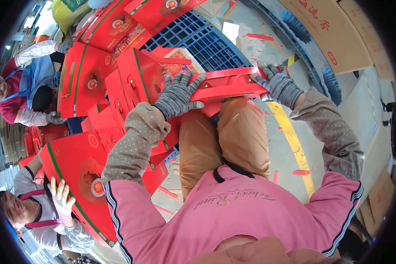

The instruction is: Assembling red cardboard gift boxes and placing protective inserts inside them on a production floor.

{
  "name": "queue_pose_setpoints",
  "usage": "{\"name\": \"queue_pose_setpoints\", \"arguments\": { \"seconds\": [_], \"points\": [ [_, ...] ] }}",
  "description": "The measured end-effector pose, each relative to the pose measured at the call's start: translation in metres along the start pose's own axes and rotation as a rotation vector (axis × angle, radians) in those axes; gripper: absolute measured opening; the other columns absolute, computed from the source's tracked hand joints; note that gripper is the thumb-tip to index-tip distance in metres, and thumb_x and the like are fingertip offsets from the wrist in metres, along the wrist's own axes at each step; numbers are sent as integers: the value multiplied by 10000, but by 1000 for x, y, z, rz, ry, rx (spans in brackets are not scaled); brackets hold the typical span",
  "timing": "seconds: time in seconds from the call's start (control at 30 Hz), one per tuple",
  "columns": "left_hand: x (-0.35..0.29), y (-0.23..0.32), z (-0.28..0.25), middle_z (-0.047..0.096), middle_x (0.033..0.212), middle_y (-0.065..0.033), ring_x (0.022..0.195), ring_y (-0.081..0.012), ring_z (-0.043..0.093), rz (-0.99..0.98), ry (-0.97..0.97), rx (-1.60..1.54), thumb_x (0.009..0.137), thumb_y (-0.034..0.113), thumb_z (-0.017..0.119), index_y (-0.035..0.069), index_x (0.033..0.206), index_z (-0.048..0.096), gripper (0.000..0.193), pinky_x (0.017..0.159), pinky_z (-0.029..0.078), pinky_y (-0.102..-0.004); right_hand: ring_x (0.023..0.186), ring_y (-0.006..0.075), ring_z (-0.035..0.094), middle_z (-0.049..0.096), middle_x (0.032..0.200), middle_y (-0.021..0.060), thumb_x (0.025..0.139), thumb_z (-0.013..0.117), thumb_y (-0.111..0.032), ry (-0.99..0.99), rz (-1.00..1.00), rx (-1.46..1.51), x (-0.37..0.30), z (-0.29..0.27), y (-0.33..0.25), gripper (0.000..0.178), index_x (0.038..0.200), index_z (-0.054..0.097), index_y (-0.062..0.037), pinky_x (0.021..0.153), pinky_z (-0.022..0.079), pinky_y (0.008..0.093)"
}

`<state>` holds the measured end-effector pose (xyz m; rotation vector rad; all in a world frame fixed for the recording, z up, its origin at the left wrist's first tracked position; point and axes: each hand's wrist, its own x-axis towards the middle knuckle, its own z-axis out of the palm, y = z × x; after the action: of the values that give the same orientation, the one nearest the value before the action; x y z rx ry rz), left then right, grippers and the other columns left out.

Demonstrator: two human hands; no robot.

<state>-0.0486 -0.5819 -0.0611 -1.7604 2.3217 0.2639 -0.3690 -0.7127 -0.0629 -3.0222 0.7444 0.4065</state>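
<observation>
A red cardboard gift box [226,84] lies crosswise just beyond my knees, its narrow folded side facing up. My left hand [179,94], in a grey striped knit glove, rests on its left end with the fingers spread. On the right end lies my right hand [280,83], gloved alike, fingers stretched over the corner. Both hands touch the box; its underside is hidden. Close to my left hand, more red boxes [143,75] stand packed side by side. A printed sheet or box panel [185,56] shows just behind the box.
Beyond is a blue plastic pallet [207,37]. Large brown cartons [330,33] stand at the far right. Red scraps [259,37] litter the floor beside a yellow line [290,141]. Two co-workers sit at the left; one's gloved hand [62,198] is by a large red box [81,176].
</observation>
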Motion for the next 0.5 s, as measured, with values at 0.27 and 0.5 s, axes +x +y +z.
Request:
{"name": "queue_pose_setpoints", "arguments": {
  "seconds": [0.27, 0.5],
  "points": [
    [0, 7, 12, 302, 1403, -225, 1244, -413, 329, 14, 188, -8, 734, 670, 527, 168, 1428, 271, 894, 996, 234, -588, 1200, 407, 395, 347, 1386, 220, 773, 546, -548, 69, -4, -17, 0, 8, 0, 641, 1335, 431, -261, 917, 314, 614],
    [6, 16, 13, 329, 1397, -212, 1254, -412, 336, -10, 157, -20, 716, 633, 586, 219, 1436, 263, 891, 1021, 207, -581, 1304, 387, 322, 229, 1471, 204, 735, 615, -496, -4, 139, -104, -12, 7, -7, 757, 1405, 325, -294, 1041, 157, 628]
  ]
}}
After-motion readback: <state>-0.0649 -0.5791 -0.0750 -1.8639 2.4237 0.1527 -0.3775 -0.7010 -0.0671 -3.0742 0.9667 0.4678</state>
